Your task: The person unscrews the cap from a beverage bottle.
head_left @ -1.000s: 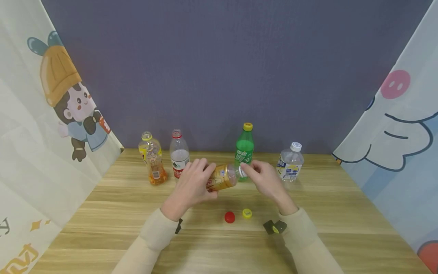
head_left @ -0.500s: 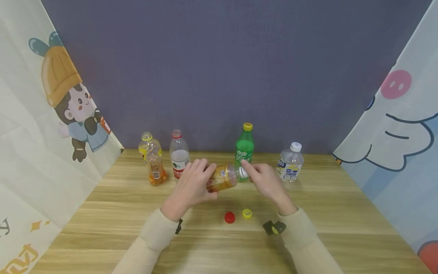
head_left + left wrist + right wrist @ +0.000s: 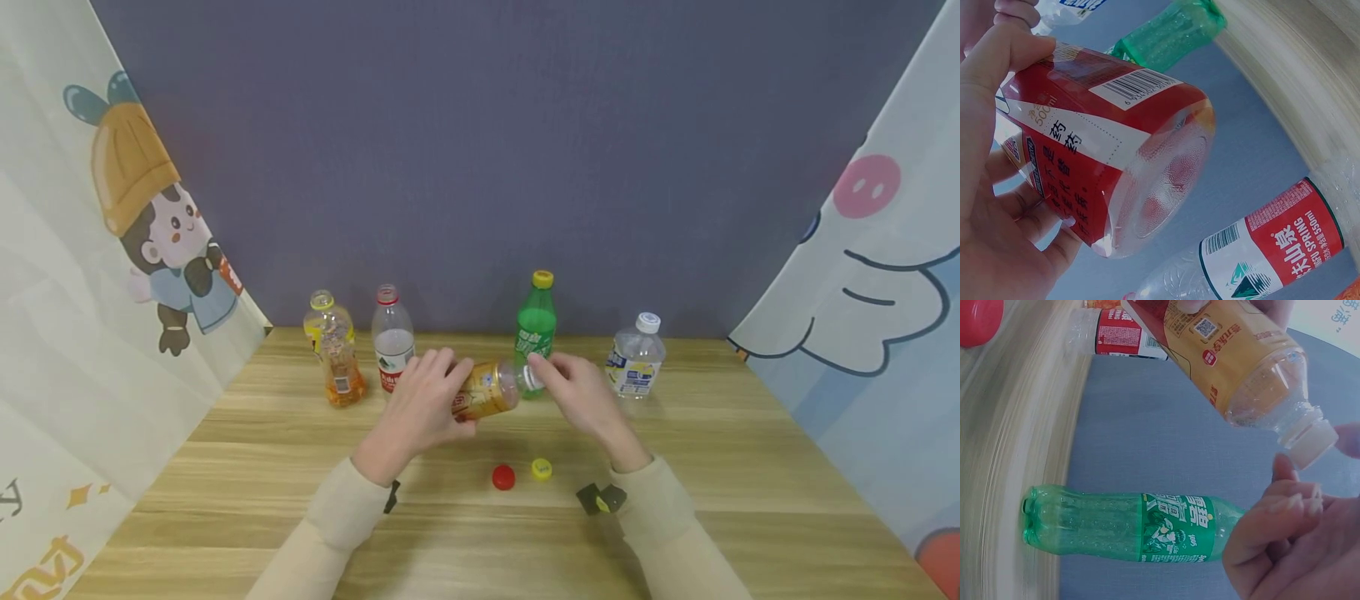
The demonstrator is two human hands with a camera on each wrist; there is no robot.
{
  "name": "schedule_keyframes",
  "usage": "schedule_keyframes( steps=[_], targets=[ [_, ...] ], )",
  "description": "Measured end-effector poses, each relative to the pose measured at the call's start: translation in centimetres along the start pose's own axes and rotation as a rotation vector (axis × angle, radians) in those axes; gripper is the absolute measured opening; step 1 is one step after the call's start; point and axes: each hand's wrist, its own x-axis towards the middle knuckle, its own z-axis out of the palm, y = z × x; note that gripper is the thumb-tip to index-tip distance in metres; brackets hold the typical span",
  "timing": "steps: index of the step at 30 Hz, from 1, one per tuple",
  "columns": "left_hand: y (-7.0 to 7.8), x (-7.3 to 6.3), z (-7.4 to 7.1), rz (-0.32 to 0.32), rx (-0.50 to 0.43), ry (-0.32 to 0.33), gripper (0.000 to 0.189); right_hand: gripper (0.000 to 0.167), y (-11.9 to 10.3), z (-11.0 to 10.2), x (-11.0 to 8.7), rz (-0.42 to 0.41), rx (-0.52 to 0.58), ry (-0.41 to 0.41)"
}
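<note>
My left hand (image 3: 423, 400) grips a drink bottle with a gold and red label (image 3: 486, 390), holding it tilted above the table with its neck to the right. The left wrist view shows its clear base and the fingers curled round its red side. At the neck, my right hand (image 3: 581, 396) pinches the white cap (image 3: 1313, 445) between thumb and finger. The cap sits on the bottle's mouth. Behind the hands stands a green bottle (image 3: 536, 321) with a yellow cap, partly hidden.
Two uncapped bottles stand back left: one with orange liquid (image 3: 341, 367), one red-labelled (image 3: 393, 337). A clear white-capped bottle (image 3: 636, 358) is back right. A red cap (image 3: 503, 477) and a yellow cap (image 3: 542, 469) lie in front. A dark wall (image 3: 480, 167) rises behind.
The right thumb and fingers shift slightly at the white cap, with more of the cap showing half a second ago. The left hand and the bottle stay in place.
</note>
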Motion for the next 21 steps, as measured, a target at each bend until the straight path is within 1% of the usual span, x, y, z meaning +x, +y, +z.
schedule_keyframes(
  steps=[3, 6, 10, 13, 17, 21],
  targets=[
    [0.0, -0.01, -0.02, -0.001, -0.003, 0.0, 0.074, 0.06, 0.07, 0.09, -0.02, 0.041, 0.017, 0.016],
    [-0.01, -0.03, -0.01, 0.002, -0.001, 0.004, 0.074, 0.07, 0.04, 0.14, -0.06, 0.099, 0.031, 0.017],
    [0.0, -0.03, 0.01, 0.007, 0.008, 0.007, 0.073, 0.077, -0.16, 0.06, -0.1, 0.14, 0.024, 0.0],
    [0.0, -0.02, 0.01, 0.01, 0.013, 0.008, 0.073, 0.077, -0.32, -0.02, -0.11, 0.148, -0.002, -0.016],
    [-0.02, -0.02, 0.04, 0.012, 0.014, 0.009, 0.073, 0.072, -0.39, -0.11, -0.07, 0.145, -0.029, -0.037],
    [-0.04, -0.04, 0.08, 0.004, 0.009, 0.006, 0.073, 0.066, -0.36, -0.19, -0.01, 0.13, -0.021, -0.044]
  ],
)
